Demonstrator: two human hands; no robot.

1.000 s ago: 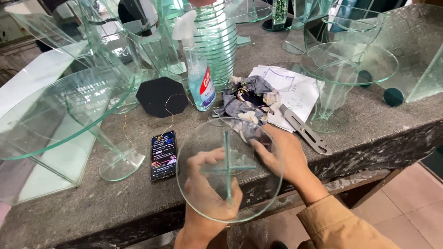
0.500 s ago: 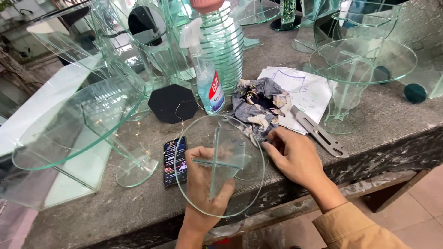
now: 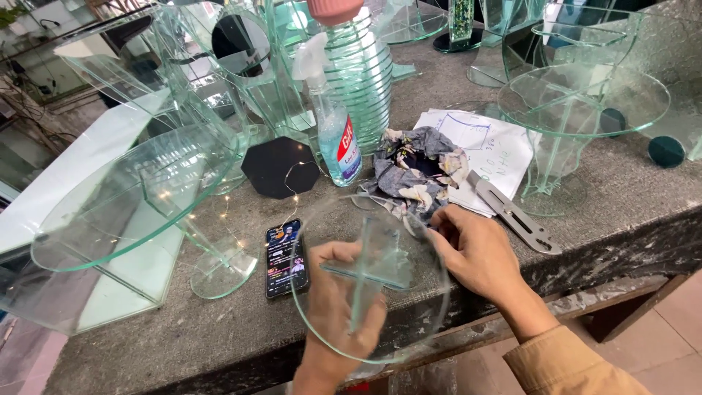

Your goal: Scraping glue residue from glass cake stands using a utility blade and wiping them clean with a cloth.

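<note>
Glass disc [image 3: 395,322], round and clear with a crossed glass foot fixed at its middle, sits at lower centre of the frame, held over the front edge of the grey stone bench [image 3: 599,219]. At far left stands a large glass stand [image 3: 131,197] with a wide round top and thin fairy lights strung about it. Right of that, a phone [image 3: 285,257] lies face up on the bench, just beside the disc's left rim. The left hand [image 3: 344,307] is behind the disc, fingers curled round the crossed foot and gripping it. Above stand a spray bottle [image 3: 336,132] and a crumpled cloth [image 3: 420,172]. The right hand [image 3: 479,252] closes its fingertips on the disc's upper right rim. A metal cutter [image 3: 515,216] lies just beyond, then another glass stand [image 3: 578,110] at upper right.
</note>
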